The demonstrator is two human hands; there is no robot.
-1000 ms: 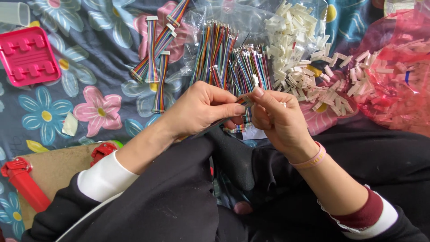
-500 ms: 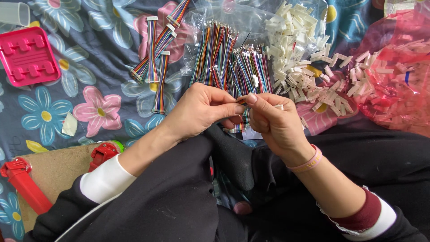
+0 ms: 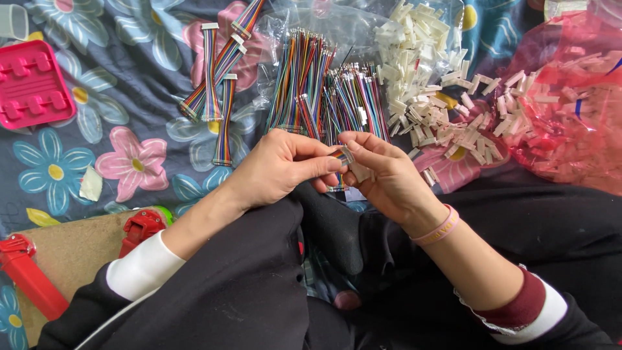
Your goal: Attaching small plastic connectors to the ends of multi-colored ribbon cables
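My left hand (image 3: pixel 278 168) pinches the end of a multicoloured ribbon wire (image 3: pixel 339 155) between thumb and fingers. My right hand (image 3: pixel 382 175) meets it at the centre and holds a small white plastic connector (image 3: pixel 358 170) against the wire's tip. Both hands hover over my lap in black trousers. Just beyond them lies a bundle of loose coloured wires (image 3: pixel 324 97) on clear plastic. To its right spreads a heap of white connectors (image 3: pixel 427 84).
Finished ribbon cables (image 3: pixel 217 84) lie on the flowered cloth at upper left. A pink plastic tray (image 3: pixel 29 87) sits at far left. A red bag of white connectors (image 3: pixel 570 110) is at right. A red tool and cardboard (image 3: pixel 58 253) are at lower left.
The hands have drawn closer together, and the right fingers have shifted their grip on the connector at the wire's end. Everything on the cloth stays put.
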